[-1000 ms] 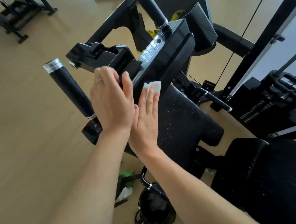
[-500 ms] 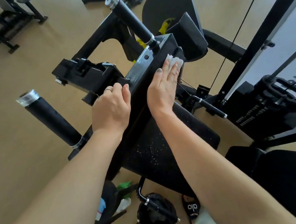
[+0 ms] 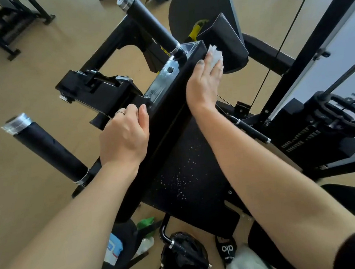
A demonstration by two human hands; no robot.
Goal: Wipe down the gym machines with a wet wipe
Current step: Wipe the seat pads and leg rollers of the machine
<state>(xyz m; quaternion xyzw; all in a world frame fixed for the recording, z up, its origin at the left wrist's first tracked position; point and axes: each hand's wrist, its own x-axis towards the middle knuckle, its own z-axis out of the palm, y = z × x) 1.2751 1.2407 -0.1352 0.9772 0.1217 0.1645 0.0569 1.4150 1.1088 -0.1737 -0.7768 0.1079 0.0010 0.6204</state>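
A black gym machine has a long square beam (image 3: pixel 167 81) running diagonally away from me. At its far end my right hand (image 3: pixel 203 84) presses a white wet wipe (image 3: pixel 215 54) flat against the beam's right side with straight fingers. My left hand (image 3: pixel 124 137), with a ring on one finger, holds the beam's left edge nearer to me, its fingers curled over the edge. Below the beam lies the speckled black pad (image 3: pixel 186 172).
Two black roller handles stick out, one at the left (image 3: pixel 48 151) and one at the top (image 3: pixel 150 22). A weight stack (image 3: pixel 315 138) and a cable frame stand at the right. On the floor below are a wipes pack (image 3: pixel 113 251) and a black bag (image 3: pixel 184 257). Another machine (image 3: pixel 5 23) stands at the far left.
My right hand has slid the wipe along the beam from near the pad out to its far end. My left hand has gone from flat against the beam to gripping its edge.
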